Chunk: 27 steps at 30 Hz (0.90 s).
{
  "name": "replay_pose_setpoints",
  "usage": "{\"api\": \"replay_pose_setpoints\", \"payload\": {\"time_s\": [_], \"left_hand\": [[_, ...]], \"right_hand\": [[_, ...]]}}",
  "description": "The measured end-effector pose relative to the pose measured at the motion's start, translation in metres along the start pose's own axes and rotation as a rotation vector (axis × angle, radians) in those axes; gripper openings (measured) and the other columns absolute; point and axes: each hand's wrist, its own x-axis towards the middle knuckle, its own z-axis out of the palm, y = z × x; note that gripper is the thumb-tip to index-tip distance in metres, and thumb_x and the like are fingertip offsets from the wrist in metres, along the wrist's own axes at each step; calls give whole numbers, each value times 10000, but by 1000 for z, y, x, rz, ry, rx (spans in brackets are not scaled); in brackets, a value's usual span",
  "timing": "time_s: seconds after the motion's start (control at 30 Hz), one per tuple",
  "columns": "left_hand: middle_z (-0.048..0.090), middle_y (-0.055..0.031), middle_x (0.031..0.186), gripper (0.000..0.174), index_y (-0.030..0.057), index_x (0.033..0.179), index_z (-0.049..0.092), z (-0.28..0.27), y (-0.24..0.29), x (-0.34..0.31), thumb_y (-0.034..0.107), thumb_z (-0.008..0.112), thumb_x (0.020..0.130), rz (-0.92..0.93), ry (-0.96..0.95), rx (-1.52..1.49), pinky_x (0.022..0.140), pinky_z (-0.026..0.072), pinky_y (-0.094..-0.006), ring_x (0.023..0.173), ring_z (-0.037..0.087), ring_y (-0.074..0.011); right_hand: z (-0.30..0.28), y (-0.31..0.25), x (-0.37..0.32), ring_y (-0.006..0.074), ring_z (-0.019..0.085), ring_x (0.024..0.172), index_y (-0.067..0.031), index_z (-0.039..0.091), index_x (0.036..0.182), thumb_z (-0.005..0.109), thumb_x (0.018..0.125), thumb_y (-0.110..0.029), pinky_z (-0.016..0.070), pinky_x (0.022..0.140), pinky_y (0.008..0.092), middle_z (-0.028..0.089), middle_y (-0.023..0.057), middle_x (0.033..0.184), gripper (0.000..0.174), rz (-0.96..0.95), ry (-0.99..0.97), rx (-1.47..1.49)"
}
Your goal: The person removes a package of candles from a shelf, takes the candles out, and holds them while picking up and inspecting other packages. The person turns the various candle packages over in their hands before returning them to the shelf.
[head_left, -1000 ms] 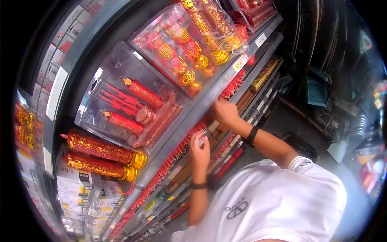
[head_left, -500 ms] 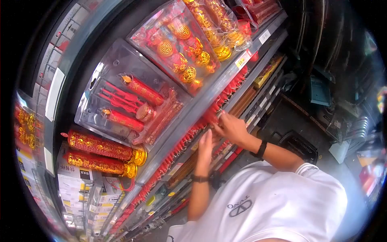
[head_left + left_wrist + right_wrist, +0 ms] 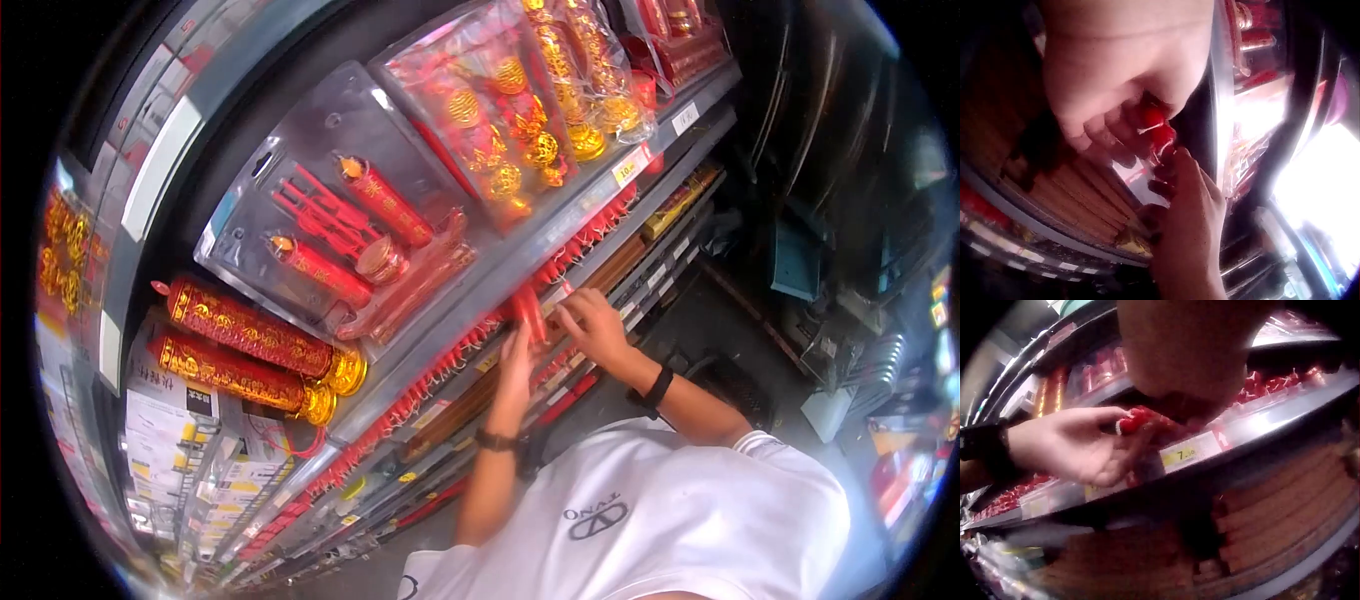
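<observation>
A few slim red candles with white wicks lie in my left hand, whose fingers and thumb grip them just in front of the shelf edge. In the left wrist view the left fingers curl about the candles, wick tips showing. My right hand is close beside them, fingers loosely bent, its fingertips right at the candles in the left wrist view. The right wrist view shows a candle between left thumb and fingers; the right fingertips there are in shadow. A row of similar candles fills the shelf behind.
Above the hands, the upper shelf bears a clear pack of red candle ornaments, gold-patterned red pillars and a bagged red-gold decoration. A yellow price tag marks the shelf edge. A teal dustpan stands at far right.
My right hand has drawn back from the shelf toward my left hand. Red candles now show in the left hand's grip. The head view has shifted slightly.
</observation>
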Motion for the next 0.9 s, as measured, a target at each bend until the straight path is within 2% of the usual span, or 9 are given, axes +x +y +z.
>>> {"api": "replay_pose_setpoints", "payload": {"time_s": [0.13,0.27,0.3,0.4,0.43,0.53,0.57,0.77,0.9], "left_hand": [[704,-62,1122,376,54,1243,641,-13,20,-51,359,559,1039,46,39,180,871,516,-310,977,668,-148],[720,-55,1100,376,32,1234,660,-44,16,-78,340,565,1040,112,36,290,871,500,-286,984,660,-123],[721,-51,1090,376,25,1230,662,-48,17,-83,336,567,1040,117,19,280,874,497,-285,982,656,-118],[716,-36,1078,375,9,1231,659,-63,9,-96,319,593,1030,135,28,254,887,488,-276,982,641,-100],[710,-30,1087,379,5,1240,652,-72,-4,-95,312,615,1021,143,70,250,894,486,-268,984,636,-93],[696,-27,1123,379,3,1243,646,-66,8,-114,296,651,1003,157,27,141,924,476,-261,1005,628,-91],[693,-28,1136,376,3,1240,646,-61,16,-120,292,657,999,164,-12,88,937,472,-262,1015,627,-93],[692,-65,1145,372,1,1258,601,-63,12,-129,255,662,994,180,-23,15,955,480,-280,1051,640,-129],[688,-104,1155,386,5,1276,551,-53,19,-130,247,657,995,174,-65,-27,964,495,-309,1059,653,-162]], "right_hand": [[-4,2,30,350,574,1072,-99,675,1074,673,901,-195,530,841,449,612,106,1135,198,-83,79,-181],[9,4,59,355,622,1057,-102,626,1199,720,863,-199,557,809,449,608,130,1201,362,-28,46,-356],[11,5,64,384,648,997,-104,588,1249,736,838,-221,567,751,473,586,161,1239,452,48,-46,-345],[26,19,74,395,663,932,-111,595,1251,750,805,-226,568,709,477,595,180,1220,486,24,-89,-464],[30,25,78,399,666,868,-36,579,1201,703,742,-89,568,657,473,560,213,1198,479,-78,-93,-482],[34,36,85,392,678,803,-51,644,1107,700,755,-111,563,632,473,626,204,1058,362,-128,-135,-564],[38,35,88,382,685,793,-71,685,1041,715,756,-152,561,636,474,664,194,970,299,-58,-114,-549],[25,30,100,385,684,806,-97,667,1130,752,749,-219,555,636,495,669,190,1085,408,112,-234,-534],[14,14,80,372,688,829,-105,601,1250,757,789,-261,559,655,477,646,159,1137,511,69,-29,-497]]}}
